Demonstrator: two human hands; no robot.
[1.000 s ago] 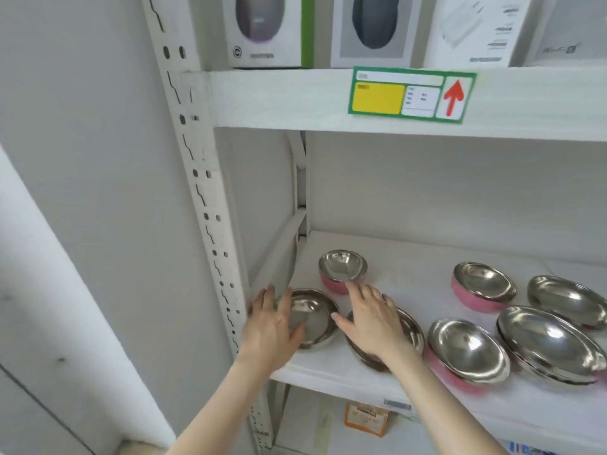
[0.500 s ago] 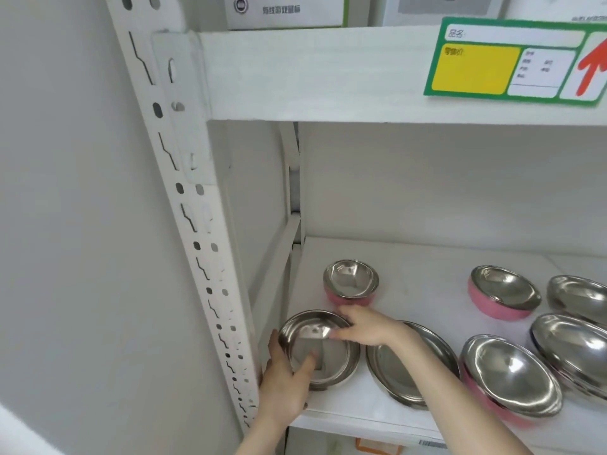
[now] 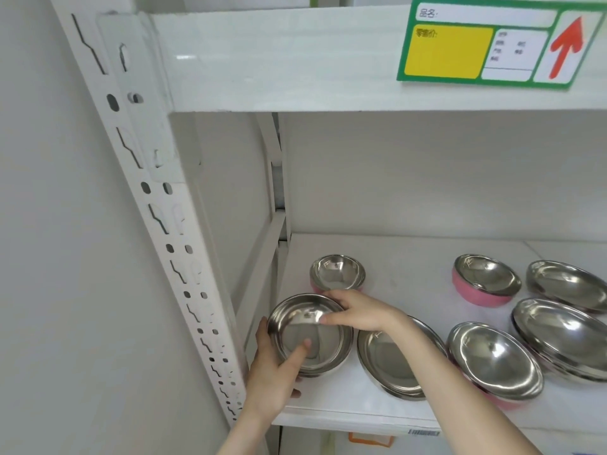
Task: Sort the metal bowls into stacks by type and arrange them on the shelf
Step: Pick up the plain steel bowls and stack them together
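Head view of a white shelf [image 3: 410, 257] carrying metal bowls; both hands hold one plain steel bowl [image 3: 315, 339] at the front left corner of the shelf, just beside the perforated upright post [image 3: 157, 208]. The left hand [image 3: 269, 379] grips the bowl's near rim, thumb inside the bowl and fingers curled round the outer wall; the right hand [image 3: 358, 311] pinches the far right rim, thumb lying over the edge. Whether the bowl's base touches the shelf cannot be told.

Directly behind the held bowl stands a small pink-sided bowl [image 3: 338, 272], close to the right hand's fingers; just to the right of the held bowl lies a shallow steel dish [image 3: 387, 366], partly covered by the right forearm. Further right, near the front edge, sits a tilted pink-sided bowl [image 3: 492, 359]; behind it, well apart, another pink-sided bowl [image 3: 486, 279]; at the far right, a stack of wide steel bowls [image 3: 565, 336] with a shallow steel bowl [image 3: 568, 284] behind it.

On the edge of the upper shelf board [image 3: 279, 60] hangs a green-framed price label [image 3: 492, 41] with a yellow field and a red arrow pointing up.
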